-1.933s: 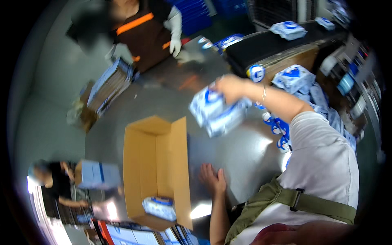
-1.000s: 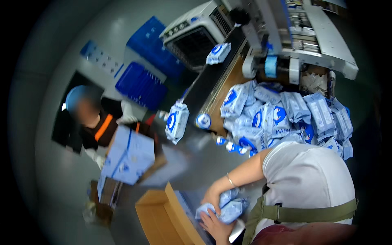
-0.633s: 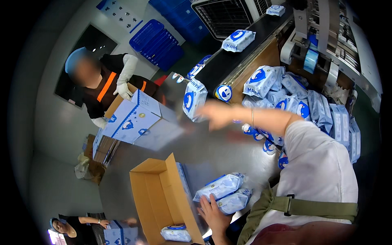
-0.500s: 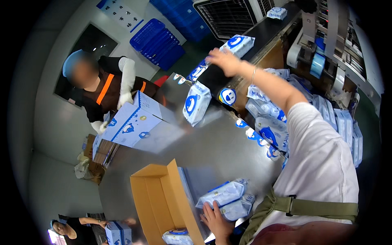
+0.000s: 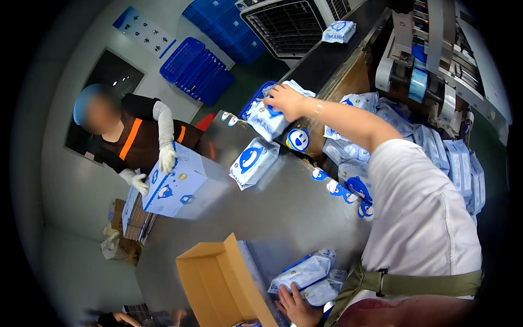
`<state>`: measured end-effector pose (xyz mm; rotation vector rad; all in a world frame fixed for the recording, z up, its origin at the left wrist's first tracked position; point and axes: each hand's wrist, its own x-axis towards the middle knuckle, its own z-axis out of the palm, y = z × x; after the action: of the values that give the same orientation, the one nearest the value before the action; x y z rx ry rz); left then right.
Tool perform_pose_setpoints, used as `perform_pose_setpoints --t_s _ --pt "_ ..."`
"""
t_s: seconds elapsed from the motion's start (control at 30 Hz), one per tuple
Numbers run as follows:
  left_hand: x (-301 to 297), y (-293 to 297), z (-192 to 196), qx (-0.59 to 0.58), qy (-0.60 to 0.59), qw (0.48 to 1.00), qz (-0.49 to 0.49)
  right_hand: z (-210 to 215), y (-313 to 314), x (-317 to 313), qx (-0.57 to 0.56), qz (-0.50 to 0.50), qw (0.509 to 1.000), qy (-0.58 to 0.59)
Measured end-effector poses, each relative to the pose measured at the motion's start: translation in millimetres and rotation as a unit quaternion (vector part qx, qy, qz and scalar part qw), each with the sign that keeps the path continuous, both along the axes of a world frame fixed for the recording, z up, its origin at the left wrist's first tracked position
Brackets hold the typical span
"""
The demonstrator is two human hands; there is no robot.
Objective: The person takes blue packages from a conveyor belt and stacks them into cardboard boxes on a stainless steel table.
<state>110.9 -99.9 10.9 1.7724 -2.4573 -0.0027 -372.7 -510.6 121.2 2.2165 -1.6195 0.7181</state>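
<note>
- Head view: right hand (image 5: 286,102) lies over a packet (image 5: 267,126) at the belt's (image 5: 327,59) near end; I can't tell whether it grips.
- Left hand (image 5: 298,309), spread, touches two packets (image 5: 308,270) right of the carton (image 5: 204,267).
- Step seems packet collection; next calls for secure grasp.

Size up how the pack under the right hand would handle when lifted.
The pack under the right hand probably gives a little when squeezed, since its surface is creased. It looks wrapped in thin plastic, so it may be slippery. Its blocky shape makes rolling unlikely.
</note>
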Motion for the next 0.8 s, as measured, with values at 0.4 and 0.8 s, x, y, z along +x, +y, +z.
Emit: perform_pose_setpoints --t_s 0.4,0.8 --pt "-49.6 13.5 50.7 0.029 0.036 0.999 -0.011 188.7 484.6 -158.2 -0.509 -0.456 0.706 0.188" --pt "-44.1 13.0 59.1 0.013 0.046 0.999 0.010 116.1 373.3 -185.3 -0.254 -0.238 0.937 0.037"
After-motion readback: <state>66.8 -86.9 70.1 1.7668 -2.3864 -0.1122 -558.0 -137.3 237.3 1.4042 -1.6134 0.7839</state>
